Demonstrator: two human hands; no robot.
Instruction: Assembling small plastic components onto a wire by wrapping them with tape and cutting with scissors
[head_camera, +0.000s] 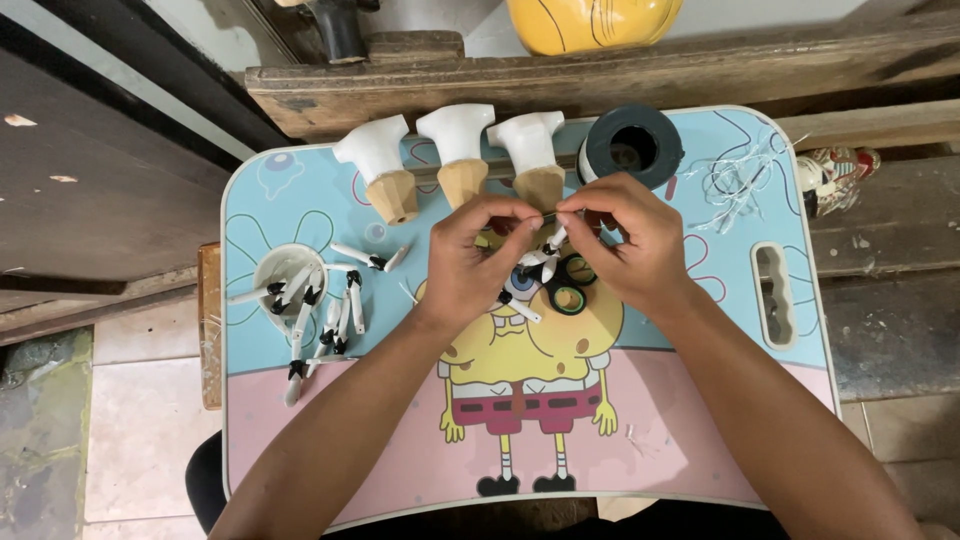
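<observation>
Yellow round object beyond the hands: top cut off by the frame edge. Small piece pinched between both hands' fingertips: too small to identify. Scissors under the right hand: partly hidden.

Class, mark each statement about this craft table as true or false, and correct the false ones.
1. Both hands, left hand and right hand, pinch one small piece between their fingers. True.
2. Four white-topped wooden pieces stand in a row. False: there are three.
3. The roll of black tape lies at the table's far edge. True.
4. The small white cup sits to the right of the hands. False: it sits to their left.
5. The scissors lie under the hands. True.
</observation>
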